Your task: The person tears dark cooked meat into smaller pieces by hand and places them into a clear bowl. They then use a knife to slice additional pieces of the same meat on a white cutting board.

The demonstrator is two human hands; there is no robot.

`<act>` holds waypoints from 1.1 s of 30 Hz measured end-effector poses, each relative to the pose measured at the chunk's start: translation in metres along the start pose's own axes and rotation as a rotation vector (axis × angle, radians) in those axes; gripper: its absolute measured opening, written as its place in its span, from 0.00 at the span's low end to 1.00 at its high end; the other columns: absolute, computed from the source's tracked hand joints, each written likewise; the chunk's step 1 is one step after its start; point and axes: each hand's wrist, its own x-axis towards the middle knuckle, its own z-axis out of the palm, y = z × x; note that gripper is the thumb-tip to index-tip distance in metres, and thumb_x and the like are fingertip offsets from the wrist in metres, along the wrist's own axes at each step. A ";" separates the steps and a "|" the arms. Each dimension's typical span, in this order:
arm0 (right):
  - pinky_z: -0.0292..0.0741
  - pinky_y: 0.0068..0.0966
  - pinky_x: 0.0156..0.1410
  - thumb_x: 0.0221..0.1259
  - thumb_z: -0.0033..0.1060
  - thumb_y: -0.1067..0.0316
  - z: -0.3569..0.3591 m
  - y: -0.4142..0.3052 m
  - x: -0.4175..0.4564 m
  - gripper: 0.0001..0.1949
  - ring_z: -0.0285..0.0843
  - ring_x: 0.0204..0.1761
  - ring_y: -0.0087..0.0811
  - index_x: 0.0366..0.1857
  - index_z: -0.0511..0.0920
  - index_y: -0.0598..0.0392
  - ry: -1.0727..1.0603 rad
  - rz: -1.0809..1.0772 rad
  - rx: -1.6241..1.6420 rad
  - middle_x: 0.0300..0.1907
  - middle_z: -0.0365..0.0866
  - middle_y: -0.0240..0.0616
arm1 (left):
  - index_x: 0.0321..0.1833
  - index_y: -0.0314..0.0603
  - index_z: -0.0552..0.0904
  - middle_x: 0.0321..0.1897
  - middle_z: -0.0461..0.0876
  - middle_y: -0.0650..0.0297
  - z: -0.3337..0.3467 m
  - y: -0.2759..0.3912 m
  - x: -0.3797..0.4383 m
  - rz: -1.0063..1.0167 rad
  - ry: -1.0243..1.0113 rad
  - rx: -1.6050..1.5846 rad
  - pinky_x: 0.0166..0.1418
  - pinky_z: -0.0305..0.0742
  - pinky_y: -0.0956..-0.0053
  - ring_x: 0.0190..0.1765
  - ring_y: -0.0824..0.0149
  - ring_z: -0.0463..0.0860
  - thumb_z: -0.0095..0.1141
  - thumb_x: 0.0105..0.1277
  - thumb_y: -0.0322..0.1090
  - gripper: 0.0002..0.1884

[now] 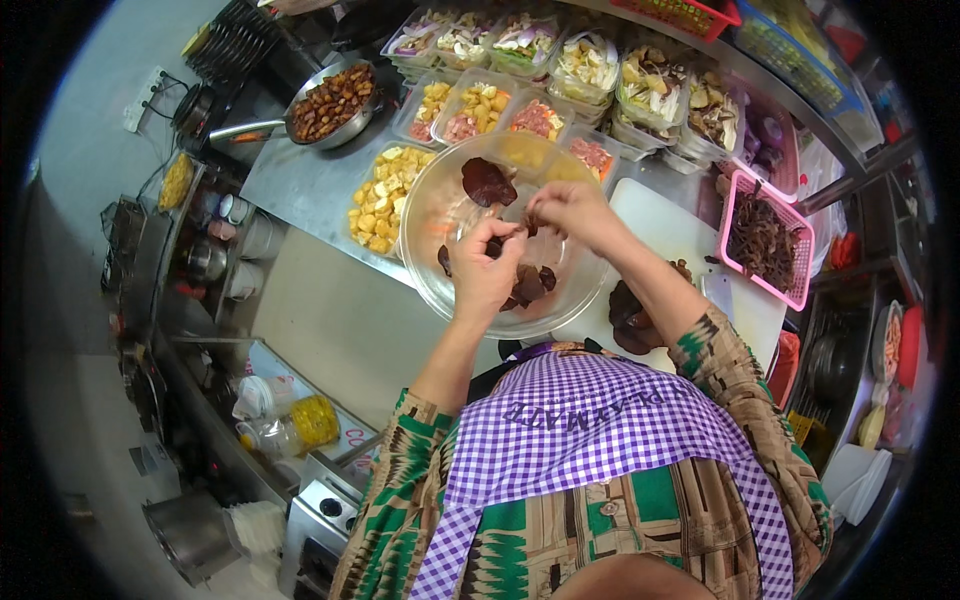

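Note:
A large clear plastic bowl [420, 187] stands in front of me, with dark brown wood ear mushroom pieces [487, 182] in it. Over the bowl, my left hand [489, 259] pinches a piece of the mushroom between thumb and fingertips. Close beside it on the right, my right hand [568, 214] has its fingertips on a small dark piece as well. Right of the bowl, a pile of wood ear mushrooms [628, 319] lies on a white cutting board [652, 206], partly behind my right forearm. A cleaver [718, 292] rests on the board farther right.
A pink basket [804, 259] of dark strips overlaps the board's right edge. Behind the bowl stand several plastic containers of cut vegetables [585, 67] and meat [534, 118]. A container of yellow tofu-like cubes [382, 199] is left of the bowl; a pan [330, 105] of browned pieces stands farther back.

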 end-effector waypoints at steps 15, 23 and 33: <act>0.76 0.27 0.48 0.64 0.55 0.63 0.013 0.000 0.002 0.13 0.81 0.39 0.29 0.47 0.81 0.58 -0.176 -0.183 -0.027 0.38 0.85 0.36 | 0.41 0.37 0.80 0.27 0.81 0.67 -0.019 0.022 0.017 -0.609 0.008 -0.531 0.22 0.64 0.86 0.20 0.80 0.71 0.60 0.66 0.31 0.07; 0.75 0.22 0.33 0.69 0.50 0.64 0.011 0.011 0.014 0.10 0.78 0.28 0.25 0.38 0.82 0.55 0.075 0.167 0.619 0.29 0.82 0.28 | 0.41 0.38 0.80 0.26 0.78 0.69 -0.006 0.040 0.008 -0.421 0.024 -0.433 0.24 0.64 0.85 0.21 0.80 0.71 0.60 0.67 0.34 0.07; 0.78 0.21 0.32 0.73 0.45 0.61 -0.015 0.012 0.012 0.10 0.73 0.29 0.21 0.44 0.76 0.54 0.149 0.017 0.609 0.35 0.77 0.31 | 0.49 0.38 0.78 0.29 0.80 0.66 -0.026 0.027 0.015 -0.556 0.014 -0.740 0.23 0.65 0.83 0.20 0.77 0.72 0.58 0.69 0.34 0.10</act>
